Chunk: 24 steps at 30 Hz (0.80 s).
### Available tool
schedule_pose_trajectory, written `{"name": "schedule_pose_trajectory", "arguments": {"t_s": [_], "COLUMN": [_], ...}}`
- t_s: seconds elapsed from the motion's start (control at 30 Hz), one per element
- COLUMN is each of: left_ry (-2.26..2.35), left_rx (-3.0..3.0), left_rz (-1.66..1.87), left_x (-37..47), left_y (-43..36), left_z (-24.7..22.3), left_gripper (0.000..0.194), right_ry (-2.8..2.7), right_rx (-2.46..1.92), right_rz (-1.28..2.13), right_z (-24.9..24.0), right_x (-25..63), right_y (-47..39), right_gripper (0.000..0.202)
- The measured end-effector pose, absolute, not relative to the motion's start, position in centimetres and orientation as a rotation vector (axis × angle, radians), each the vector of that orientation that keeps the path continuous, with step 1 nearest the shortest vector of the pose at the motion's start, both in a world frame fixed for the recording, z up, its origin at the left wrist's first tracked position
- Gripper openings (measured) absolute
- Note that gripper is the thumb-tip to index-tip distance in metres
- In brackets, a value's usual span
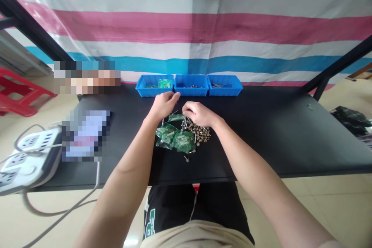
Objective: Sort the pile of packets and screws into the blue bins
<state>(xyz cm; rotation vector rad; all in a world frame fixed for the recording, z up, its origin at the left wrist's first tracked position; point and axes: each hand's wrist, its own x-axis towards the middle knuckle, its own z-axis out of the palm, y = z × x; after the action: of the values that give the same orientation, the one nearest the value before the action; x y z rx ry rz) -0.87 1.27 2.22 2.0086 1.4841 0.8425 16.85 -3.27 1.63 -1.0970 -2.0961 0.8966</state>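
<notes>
My left hand point(165, 104) is just in front of the left blue bin point(155, 92), its fingers pressed together; what they hold, if anything, is hidden. My right hand point(197, 113) is closed over the top of a pile of metal screws point(202, 135), its fingertips bent down and their contents too small to make out. Several green-printed clear packets point(185, 142) lie left of the pile, one point(176, 117) just below the hands. A single screw point(186, 159) lies nearer the front edge. Green packets show in the left bin, small metal parts in the middle bin point(191, 92) and right bin point(225, 92).
On the left of the black table point(261, 131) are a pixelated phone-like object point(87, 133) and a white power strip point(31, 155) with cables. Black frame posts rise at both sides. A red stool point(23, 93) stands beyond the left side, a striped sheet point(174, 27) hangs behind.
</notes>
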Motion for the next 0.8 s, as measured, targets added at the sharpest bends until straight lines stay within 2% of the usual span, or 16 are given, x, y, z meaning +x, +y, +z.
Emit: {"name": "schedule_pose_trajectory", "arguments": {"t_s": [0.13, 0.33, 0.53, 0.8], "left_ry": [1.278, 0.954, 0.905, 0.963], "left_rx": [1.884, 1.482, 1.479, 1.471], "left_rz": [0.844, 0.792, 0.782, 0.862], "left_x": [-0.8, -0.8, -0.6, -0.5], "left_y": [1.3, 1.0, 0.4, 0.7], "left_z": [2.1, 2.3, 2.8, 2.5], "left_gripper": [0.05, 0.063, 0.035, 0.024], "right_ry": [-1.992, -1.755, -1.499, -1.35], "right_rx": [-1.087, -1.036, -1.051, -1.079], "right_rz": [1.012, 1.185, 1.169, 1.071], "right_z": [1.2, -0.1, -1.5, -1.2], "right_x": [17.4, 18.0, 18.1, 17.6], "right_y": [-2.8, -1.7, -0.6, -0.7], "right_gripper": [0.015, 0.028, 0.039, 0.046]}}
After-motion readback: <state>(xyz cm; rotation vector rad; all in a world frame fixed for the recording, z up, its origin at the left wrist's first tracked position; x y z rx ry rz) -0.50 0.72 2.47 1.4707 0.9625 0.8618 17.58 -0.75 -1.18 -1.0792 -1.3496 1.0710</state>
